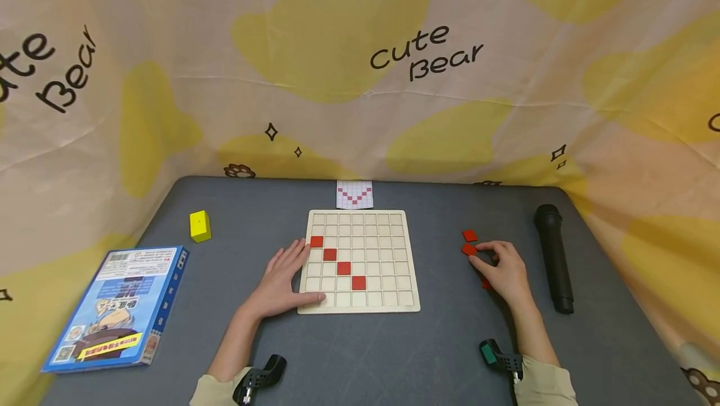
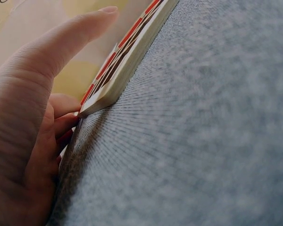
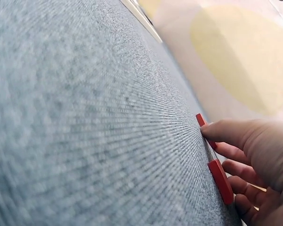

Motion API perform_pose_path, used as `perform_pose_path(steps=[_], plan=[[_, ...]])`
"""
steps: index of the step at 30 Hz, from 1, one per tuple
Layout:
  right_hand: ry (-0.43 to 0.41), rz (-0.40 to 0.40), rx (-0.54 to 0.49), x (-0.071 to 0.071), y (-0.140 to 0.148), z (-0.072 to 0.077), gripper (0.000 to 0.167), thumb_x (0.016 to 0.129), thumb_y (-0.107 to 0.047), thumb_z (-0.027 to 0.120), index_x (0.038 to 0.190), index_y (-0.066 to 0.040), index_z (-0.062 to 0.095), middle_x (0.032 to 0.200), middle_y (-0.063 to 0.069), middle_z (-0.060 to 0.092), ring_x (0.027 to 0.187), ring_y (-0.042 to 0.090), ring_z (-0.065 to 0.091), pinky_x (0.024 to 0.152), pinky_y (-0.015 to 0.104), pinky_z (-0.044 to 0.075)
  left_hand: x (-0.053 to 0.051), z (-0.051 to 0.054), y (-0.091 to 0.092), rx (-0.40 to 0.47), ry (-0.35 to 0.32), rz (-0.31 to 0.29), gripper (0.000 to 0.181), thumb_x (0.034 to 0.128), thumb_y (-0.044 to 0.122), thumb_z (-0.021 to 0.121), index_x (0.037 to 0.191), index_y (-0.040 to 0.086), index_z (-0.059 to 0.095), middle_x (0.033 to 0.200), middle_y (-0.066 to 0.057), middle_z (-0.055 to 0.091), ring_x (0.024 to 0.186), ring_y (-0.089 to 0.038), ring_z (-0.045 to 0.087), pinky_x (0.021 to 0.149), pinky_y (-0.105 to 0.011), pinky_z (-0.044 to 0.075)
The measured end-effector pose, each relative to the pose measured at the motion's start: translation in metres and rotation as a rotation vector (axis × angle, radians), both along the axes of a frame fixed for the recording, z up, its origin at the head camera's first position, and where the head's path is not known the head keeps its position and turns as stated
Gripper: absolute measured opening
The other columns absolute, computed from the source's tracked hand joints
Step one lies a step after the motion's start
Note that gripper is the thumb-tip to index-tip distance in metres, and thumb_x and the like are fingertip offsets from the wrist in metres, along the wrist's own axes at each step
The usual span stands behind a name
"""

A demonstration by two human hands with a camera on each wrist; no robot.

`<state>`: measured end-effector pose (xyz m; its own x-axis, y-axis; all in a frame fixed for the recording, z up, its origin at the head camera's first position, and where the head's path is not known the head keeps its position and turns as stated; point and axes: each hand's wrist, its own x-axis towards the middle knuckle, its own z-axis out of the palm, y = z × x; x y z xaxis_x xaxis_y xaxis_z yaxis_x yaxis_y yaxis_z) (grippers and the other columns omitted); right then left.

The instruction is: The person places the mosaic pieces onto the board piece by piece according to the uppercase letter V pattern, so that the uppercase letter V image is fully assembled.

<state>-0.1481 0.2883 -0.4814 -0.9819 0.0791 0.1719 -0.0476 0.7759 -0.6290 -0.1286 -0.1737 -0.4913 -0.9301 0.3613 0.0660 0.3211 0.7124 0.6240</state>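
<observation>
A pale square grid board (image 1: 388, 306) lies on the table, with several red square tiles (image 1: 344, 268) in a diagonal descending from its left side. My left hand (image 1: 279, 285) spreads its fingers along the board's left edge, the thumb reaching over the lower left corner. To the right of the board, my right hand (image 1: 506, 272) pinches a red tile (image 1: 469, 249) between thumb and forefinger, at table level. Just beyond it lies another red tile (image 1: 469, 235). A further red tile (image 3: 220, 181) lies under the right hand, partly hidden in the head view.
Behind the board is a small pattern card (image 1: 354, 195) with a V of red squares. A yellow block (image 1: 199, 226) and a blue box (image 1: 118, 309) lie at left. The black microphone-shaped object (image 1: 554, 259) is right of my right hand. A printed cloth (image 1: 337, 81) hangs behind the table.
</observation>
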Motion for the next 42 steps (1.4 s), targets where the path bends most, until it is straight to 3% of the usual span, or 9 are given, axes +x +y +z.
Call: perform_pose_path(steps=[7,11,19,26,34,42], plan=[[0.036,0.046,0.012,-0.002,-0.015,0.008,0.029,0.084,-0.021,0.077,0.103,-0.001,0.072,0.119,0.025,0.06,0.102,0.04,0.054,0.089,0.056,0.039,0.0,0.001,0.001,0.002,0.005,0.004,0.108,0.0753,0.059,0.074,0.153,0.002,0.026,0.161,-0.014,0.019,0.148,-0.031,0.012,0.115,-0.053,0.004],[0.029,0.096,-0.008,-0.004,-0.035,0.011,0.028,0.083,-0.025,0.078,0.102,-0.006,0.072,0.116,0.019,0.063,0.105,0.038,0.053,0.091,0.056,0.038,0.001,0.001,0.001,-0.005,0.007,0.007,0.107,0.076,0.059,0.073,0.153,0.002,0.027,0.16,-0.015,0.019,0.148,-0.031,0.013,0.115,-0.053,0.005],[0.025,0.242,-0.1,-0.003,-0.087,0.014,0.023,0.08,-0.025,0.082,0.099,-0.016,0.073,0.105,0.001,0.067,0.09,0.021,0.056,0.075,0.036,0.046,0.001,0.002,0.0,-0.007,0.0,0.012,0.106,0.0761,0.058,0.073,0.154,0.003,0.026,0.161,-0.014,0.018,0.148,-0.03,0.012,0.115,-0.052,0.005],[-0.002,0.371,-0.124,-0.001,-0.125,0.011,0.021,0.08,-0.026,0.082,0.098,-0.021,0.074,0.103,-0.005,0.066,0.088,0.016,0.052,0.071,0.032,0.043,0.0,0.001,0.0,-0.002,-0.002,0.015,0.106,0.0768,0.059,0.073,0.153,0.003,0.026,0.16,-0.014,0.019,0.148,-0.03,0.013,0.115,-0.052,0.006],[0.017,0.479,-0.069,-0.003,-0.145,0.009,0.021,0.078,-0.024,0.082,0.097,-0.019,0.073,0.103,-0.008,0.066,0.098,0.015,0.053,0.085,0.038,0.045,0.001,0.003,0.002,0.002,-0.001,0.015,0.105,0.0765,0.058,0.073,0.153,0.003,0.028,0.16,-0.014,0.019,0.148,-0.03,0.013,0.115,-0.052,0.006],[0.02,0.484,-0.008,-0.006,-0.151,0.008,0.021,0.079,-0.022,0.082,0.097,-0.016,0.073,0.102,-0.005,0.066,0.098,0.016,0.053,0.086,0.037,0.046,0.001,0.003,0.002,0.001,-0.004,0.014,0.105,0.0767,0.058,0.073,0.153,0.003,0.027,0.16,-0.014,0.019,0.148,-0.029,0.012,0.115,-0.051,0.005]])
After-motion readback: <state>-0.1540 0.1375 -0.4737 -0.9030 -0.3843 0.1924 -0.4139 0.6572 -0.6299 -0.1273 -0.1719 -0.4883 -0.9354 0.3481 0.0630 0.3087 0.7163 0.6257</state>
